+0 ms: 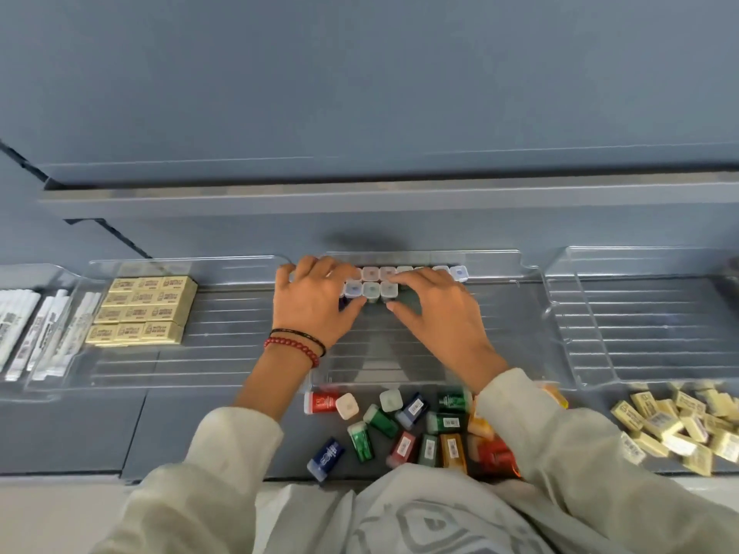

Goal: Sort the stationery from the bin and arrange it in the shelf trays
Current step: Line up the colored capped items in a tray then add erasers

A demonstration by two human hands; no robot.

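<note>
Both — L hand (316, 303) & R hand (438, 313) — rest spread fingers on upright bottles (371, 290) in mid tray (504, 333).

Soft even light, curved wide-angle edges
</note>
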